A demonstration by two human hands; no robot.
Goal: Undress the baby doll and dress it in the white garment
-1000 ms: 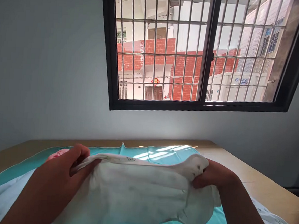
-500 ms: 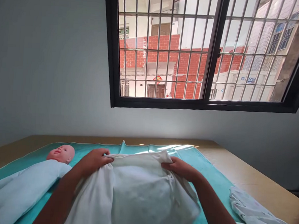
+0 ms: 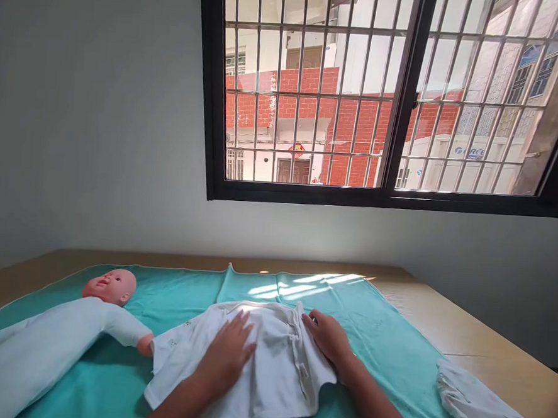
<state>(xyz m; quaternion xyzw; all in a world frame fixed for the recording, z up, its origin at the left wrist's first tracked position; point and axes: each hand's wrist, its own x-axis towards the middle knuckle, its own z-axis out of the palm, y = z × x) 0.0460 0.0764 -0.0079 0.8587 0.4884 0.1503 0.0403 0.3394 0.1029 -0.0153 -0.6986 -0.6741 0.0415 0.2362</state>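
A small white baby shirt (image 3: 272,360) lies spread on a teal cloth (image 3: 184,288), with a row of fasteners down its right part and small prints on its left sleeve. My left hand (image 3: 230,351) rests flat on the middle of the shirt, fingers stretched out. At the shirt's upper right edge, my right hand (image 3: 328,339) has its fingers curled and pinches the fabric near the collar. A baby doll (image 3: 62,347) with a white cloth body lies on its back to the left; one of its hands is beside the shirt's left sleeve.
A crumpled white printed garment (image 3: 489,405) lies at the right, over the cloth's edge. The wooden table (image 3: 469,337) shows around the cloth. Behind it stand a grey wall (image 3: 99,128) and a barred window with a dark frame (image 3: 299,194).
The shirt, held up by both hands before, now lies lowered on the teal cloth. My left hand has let go of its upper edge and moved down onto its middle.
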